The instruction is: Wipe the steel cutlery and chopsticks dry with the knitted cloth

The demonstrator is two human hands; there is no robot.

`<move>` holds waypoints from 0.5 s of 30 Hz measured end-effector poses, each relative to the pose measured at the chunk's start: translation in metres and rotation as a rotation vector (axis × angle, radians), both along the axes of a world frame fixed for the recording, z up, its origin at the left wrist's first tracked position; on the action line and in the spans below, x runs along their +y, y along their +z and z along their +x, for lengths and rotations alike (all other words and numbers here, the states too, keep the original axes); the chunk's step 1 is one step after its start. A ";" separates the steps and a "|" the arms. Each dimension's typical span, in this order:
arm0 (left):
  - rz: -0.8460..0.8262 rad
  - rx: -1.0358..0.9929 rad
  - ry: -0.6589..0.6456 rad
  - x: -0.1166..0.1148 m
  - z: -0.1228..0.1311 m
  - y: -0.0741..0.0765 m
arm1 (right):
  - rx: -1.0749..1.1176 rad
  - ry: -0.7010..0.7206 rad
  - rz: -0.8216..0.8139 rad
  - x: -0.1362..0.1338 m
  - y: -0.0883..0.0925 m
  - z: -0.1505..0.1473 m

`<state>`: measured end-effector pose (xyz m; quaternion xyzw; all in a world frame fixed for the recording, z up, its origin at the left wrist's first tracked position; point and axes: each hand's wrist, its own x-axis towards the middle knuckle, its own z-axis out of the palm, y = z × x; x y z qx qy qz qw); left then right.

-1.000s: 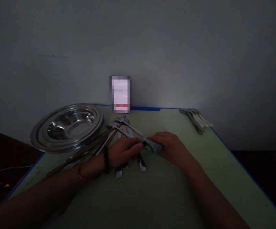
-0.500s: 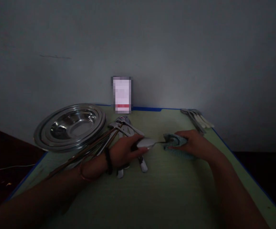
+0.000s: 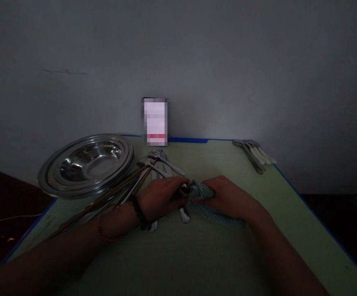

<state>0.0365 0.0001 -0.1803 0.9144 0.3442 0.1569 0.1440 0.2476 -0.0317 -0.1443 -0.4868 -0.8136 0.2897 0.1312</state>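
Observation:
My left hand [image 3: 160,197] is closed around the white handle of a spoon [image 3: 184,190], just in front of a pile of cutlery [image 3: 158,164]. My right hand [image 3: 228,197] is closed on a light blue cloth [image 3: 212,211] and presses it around the spoon's far end, right against my left hand. Most of the spoon is hidden by the hands and the cloth. The cloth trails on the green table [image 3: 197,255] under my right wrist.
A stack of steel plates [image 3: 86,164] sits at the back left, with long thin sticks [image 3: 110,195] leaning from it. Several white-handled spoons [image 3: 254,154] lie at the back right. A small upright card [image 3: 155,121] leans on the wall. The scene is dim.
Half a second ago my right hand had drawn the cloth off to the right, baring the spoon. Now it has slid back left and the cloth covers the spoon again.

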 end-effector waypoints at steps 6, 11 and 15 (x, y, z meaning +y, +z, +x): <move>0.357 0.067 -0.047 -0.007 0.002 0.007 | 0.014 0.021 -0.030 0.001 -0.001 -0.004; 0.481 0.038 -0.045 -0.009 0.001 0.007 | -0.008 -0.064 -0.148 0.004 0.003 0.028; 0.425 -0.018 -0.038 -0.009 -0.002 0.006 | -0.006 -0.232 -0.374 -0.001 0.007 0.067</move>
